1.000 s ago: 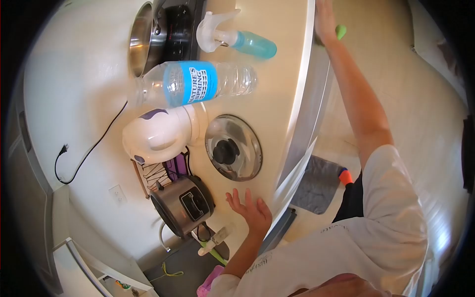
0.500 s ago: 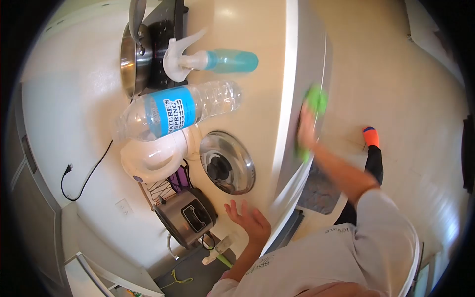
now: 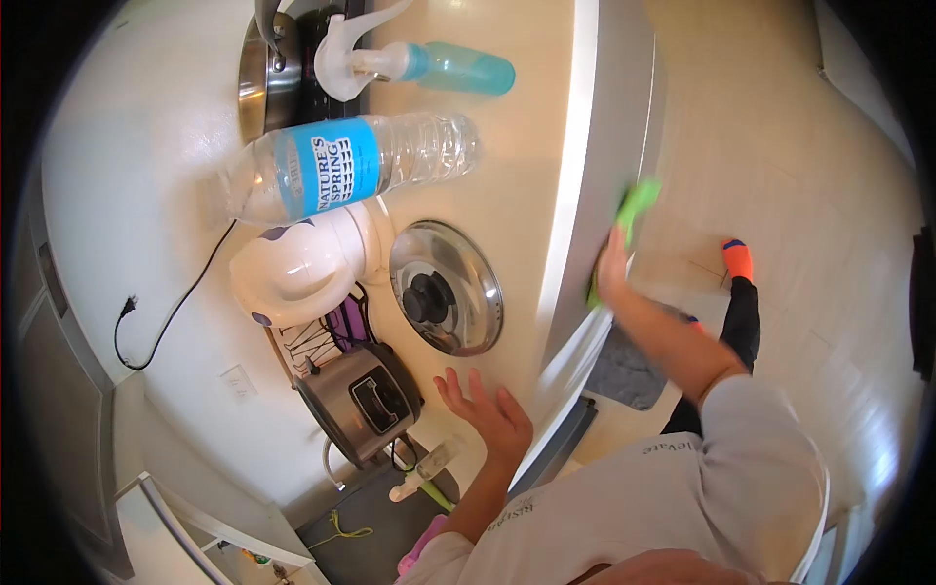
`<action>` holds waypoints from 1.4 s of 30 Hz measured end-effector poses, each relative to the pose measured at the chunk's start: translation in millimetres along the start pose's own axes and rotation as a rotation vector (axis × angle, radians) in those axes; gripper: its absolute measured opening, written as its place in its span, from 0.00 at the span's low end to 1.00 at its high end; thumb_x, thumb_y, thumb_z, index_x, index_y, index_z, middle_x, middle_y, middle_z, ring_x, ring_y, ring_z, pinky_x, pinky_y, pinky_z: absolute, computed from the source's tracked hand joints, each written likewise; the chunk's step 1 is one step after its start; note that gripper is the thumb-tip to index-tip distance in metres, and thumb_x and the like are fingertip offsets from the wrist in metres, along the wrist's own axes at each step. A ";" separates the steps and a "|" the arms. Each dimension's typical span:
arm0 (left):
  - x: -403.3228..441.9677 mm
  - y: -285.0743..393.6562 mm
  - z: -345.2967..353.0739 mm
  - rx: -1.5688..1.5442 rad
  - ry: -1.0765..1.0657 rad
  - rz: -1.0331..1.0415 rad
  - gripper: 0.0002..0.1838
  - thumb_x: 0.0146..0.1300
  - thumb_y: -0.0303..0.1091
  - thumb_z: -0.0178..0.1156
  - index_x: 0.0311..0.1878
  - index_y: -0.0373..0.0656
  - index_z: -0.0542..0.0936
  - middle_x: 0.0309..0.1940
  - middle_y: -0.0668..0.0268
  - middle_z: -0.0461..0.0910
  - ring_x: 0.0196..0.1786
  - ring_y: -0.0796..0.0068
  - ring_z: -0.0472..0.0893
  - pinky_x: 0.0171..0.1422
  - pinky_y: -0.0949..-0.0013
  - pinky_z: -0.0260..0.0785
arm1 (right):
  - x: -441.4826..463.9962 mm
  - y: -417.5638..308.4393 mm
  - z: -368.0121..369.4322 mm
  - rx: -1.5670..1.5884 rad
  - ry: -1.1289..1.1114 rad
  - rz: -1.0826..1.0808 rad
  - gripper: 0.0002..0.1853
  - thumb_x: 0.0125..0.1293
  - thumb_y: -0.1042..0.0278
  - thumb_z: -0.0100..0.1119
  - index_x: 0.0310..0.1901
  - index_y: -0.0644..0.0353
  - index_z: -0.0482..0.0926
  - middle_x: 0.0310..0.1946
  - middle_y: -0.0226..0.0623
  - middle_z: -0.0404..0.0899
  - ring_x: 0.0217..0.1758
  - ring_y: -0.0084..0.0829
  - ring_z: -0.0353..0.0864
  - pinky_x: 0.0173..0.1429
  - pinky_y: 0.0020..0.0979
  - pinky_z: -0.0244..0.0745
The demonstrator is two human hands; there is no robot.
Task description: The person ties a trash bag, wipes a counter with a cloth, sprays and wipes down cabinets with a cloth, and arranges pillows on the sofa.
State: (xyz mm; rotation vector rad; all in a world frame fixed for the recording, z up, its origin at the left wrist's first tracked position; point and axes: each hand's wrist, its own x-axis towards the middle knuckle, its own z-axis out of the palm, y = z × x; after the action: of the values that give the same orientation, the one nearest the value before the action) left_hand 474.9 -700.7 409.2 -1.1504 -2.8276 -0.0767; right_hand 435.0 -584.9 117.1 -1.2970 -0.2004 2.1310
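My right hand [image 3: 611,270] presses a bright green cloth [image 3: 638,200] against the grey front panel [image 3: 616,107] below the countertop edge. The cloth sticks out past the fingers on both sides, and part of it is hidden under the hand. Over the countertop, my left hand [image 3: 487,414] is open with its fingers spread and nothing in it. I cannot tell whether it touches the surface. Nearest to it is a glass pot lid [image 3: 463,292] with a black knob, lying just beyond the fingertips.
On the countertop [image 3: 517,175] stand a clear water bottle [image 3: 419,151], a teal spray bottle [image 3: 473,70], a white kettle [image 3: 302,268] and a grey appliance [image 3: 356,400]. A steel pot [image 3: 265,83] sits at the back. A grey mat [image 3: 629,370] lies on the floor.
The whole view has shifted a little. My right hand has slid along the panel with the green cloth, which now looks more stretched out. My left hand stays open near the lid.
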 end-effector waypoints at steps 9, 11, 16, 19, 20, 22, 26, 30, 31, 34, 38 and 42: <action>-1.4 1.1 -0.2 0.052 -0.017 -0.042 0.26 0.61 0.24 0.42 0.63 0.32 0.53 0.66 0.42 0.44 0.69 0.37 0.41 0.67 0.39 0.33 | 116.9 4.9 -12.4 -0.033 0.191 0.346 0.23 0.68 0.53 0.36 0.51 0.65 0.68 0.46 0.42 0.71 0.47 0.34 0.68 0.52 0.36 0.66; 0.3 2.4 -2.2 0.068 -0.049 -0.047 0.26 0.62 0.24 0.41 0.64 0.32 0.51 0.66 0.42 0.43 0.69 0.37 0.40 0.67 0.39 0.33 | 235.7 -37.3 17.1 -0.346 0.062 -0.130 0.24 0.67 0.52 0.36 0.48 0.66 0.71 0.42 0.43 0.72 0.44 0.34 0.68 0.49 0.37 0.66; 0.9 0.3 1.2 0.070 -0.046 -0.032 0.26 0.63 0.25 0.40 0.64 0.31 0.50 0.66 0.41 0.41 0.69 0.38 0.40 0.68 0.40 0.32 | 246.4 -267.1 166.4 -0.446 -0.101 -0.359 0.29 0.68 0.50 0.31 0.57 0.70 0.63 0.58 0.55 0.61 0.62 0.45 0.57 0.63 0.36 0.53; 1.8 -1.1 1.7 0.067 -0.030 -0.022 0.26 0.63 0.25 0.39 0.64 0.31 0.50 0.66 0.40 0.41 0.69 0.39 0.41 0.68 0.41 0.34 | 254.8 -265.5 155.8 -0.632 -0.086 -0.399 0.36 0.67 0.41 0.31 0.65 0.63 0.55 0.65 0.51 0.55 0.71 0.43 0.47 0.71 0.31 0.44; 2.3 -1.2 3.4 0.060 -0.019 -0.019 0.26 0.64 0.26 0.39 0.65 0.31 0.50 0.66 0.39 0.41 0.69 0.39 0.41 0.68 0.42 0.35 | 272.0 -253.9 145.1 -0.697 -0.043 -0.358 0.37 0.65 0.38 0.32 0.66 0.60 0.54 0.66 0.49 0.55 0.71 0.43 0.47 0.71 0.31 0.43; -0.6 -1.2 1.0 0.091 -0.029 -0.019 0.26 0.65 0.27 0.38 0.65 0.31 0.49 0.66 0.39 0.42 0.69 0.39 0.42 0.68 0.43 0.36 | 301.0 -199.8 104.1 -0.974 -0.030 -0.711 0.27 0.67 0.55 0.32 0.59 0.68 0.60 0.61 0.53 0.59 0.64 0.48 0.56 0.65 0.39 0.53; -4.5 -5.8 8.3 0.158 0.019 -0.019 0.25 0.68 0.32 0.38 0.65 0.31 0.50 0.66 0.42 0.44 0.69 0.41 0.46 0.69 0.45 0.39 | 312.0 -2.3 -31.6 -1.203 0.040 -0.753 0.23 0.70 0.67 0.28 0.63 0.67 0.55 0.64 0.56 0.52 0.69 0.53 0.47 0.71 0.43 0.46; -14.0 -13.0 14.1 0.140 0.080 -0.064 0.26 0.68 0.36 0.39 0.65 0.33 0.51 0.66 0.45 0.46 0.69 0.41 0.46 0.68 0.41 0.38 | 156.5 104.6 -122.4 -0.353 0.129 0.160 0.36 0.66 0.39 0.36 0.56 0.69 0.66 0.49 0.44 0.72 0.52 0.35 0.70 0.57 0.34 0.65; -14.8 -12.5 16.6 0.147 0.101 -0.084 0.26 0.69 0.37 0.38 0.65 0.34 0.51 0.66 0.45 0.47 0.68 0.41 0.47 0.68 0.41 0.39 | 151.9 145.1 -150.1 -0.531 0.355 0.447 0.33 0.67 0.42 0.36 0.54 0.68 0.68 0.49 0.42 0.72 0.49 0.35 0.71 0.55 0.36 0.66; -11.1 -12.3 17.9 0.225 0.104 -0.041 0.25 0.69 0.41 0.37 0.65 0.36 0.54 0.65 0.47 0.51 0.67 0.41 0.51 0.68 0.41 0.42 | 155.0 173.4 -172.2 -0.137 0.235 0.513 0.31 0.68 0.44 0.34 0.53 0.68 0.69 0.51 0.43 0.71 0.50 0.35 0.71 0.56 0.36 0.65; -16.7 -24.0 19.1 0.302 0.132 -0.045 0.28 0.69 0.45 0.35 0.63 0.32 0.56 0.64 0.46 0.53 0.66 0.43 0.55 0.68 0.42 0.44 | 273.6 92.1 -118.7 -0.016 0.090 0.259 0.31 0.69 0.45 0.31 0.61 0.64 0.62 0.58 0.41 0.66 0.58 0.36 0.66 0.63 0.36 0.60; -12.3 -24.0 22.4 0.325 0.138 -0.057 0.29 0.69 0.46 0.35 0.64 0.32 0.55 0.65 0.46 0.52 0.67 0.43 0.54 0.68 0.43 0.43 | 366.9 -105.8 11.8 -0.098 -0.016 0.051 0.39 0.65 0.36 0.30 0.64 0.65 0.56 0.61 0.45 0.62 0.62 0.38 0.61 0.64 0.36 0.56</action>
State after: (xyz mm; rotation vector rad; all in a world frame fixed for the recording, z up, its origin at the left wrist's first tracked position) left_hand 465.5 -724.6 385.3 -0.9545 -2.6240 0.2788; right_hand 354.0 -285.3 -105.6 -1.3547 -0.2846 2.1991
